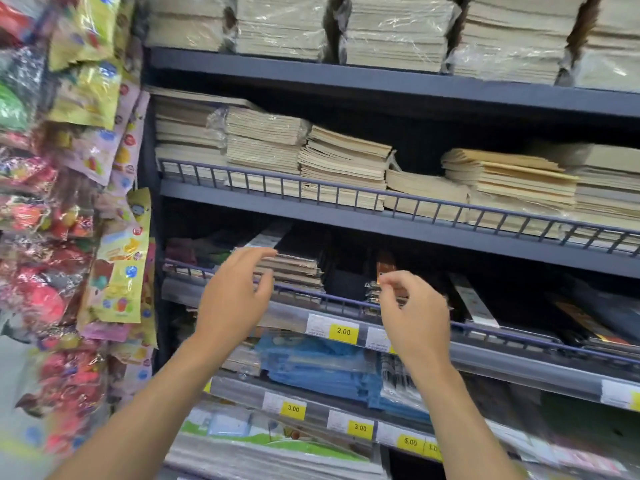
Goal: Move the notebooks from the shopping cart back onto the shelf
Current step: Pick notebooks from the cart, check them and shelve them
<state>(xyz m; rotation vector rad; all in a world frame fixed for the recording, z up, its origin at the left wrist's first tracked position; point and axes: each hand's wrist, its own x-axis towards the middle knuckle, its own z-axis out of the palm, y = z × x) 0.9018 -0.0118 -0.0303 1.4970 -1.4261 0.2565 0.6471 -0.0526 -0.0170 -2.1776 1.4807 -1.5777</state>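
Both hands are raised in front of a dark metal shelf [346, 220] in a shop aisle. The left hand [232, 299] is spread, fingers apart and slightly curled, holding nothing; its fingertips hover just in front of a short stack of notebooks [294, 268] lying flat behind the wire rail [332, 299] of that shelf level. The right hand [412, 313] is half curled, thumb and forefinger drawn close together (whether they pinch anything is too blurred to tell), and sits before a small dark stack [384, 289] just beyond it.

Between the two hands, lower down, a yellow price tag [343, 332] reading 2.00 is fixed to the shelf edge. Below the wrists lies a pile of blue folders [311, 365], with more yellow tags on the edge beneath.

Above the hands, one level up, tall piles of cream notebooks [343, 168] fill the shelf, some in clear wrap. Left of the left hand, bright packets of toys [114, 271] hang in a column. The shopping cart is not in view.
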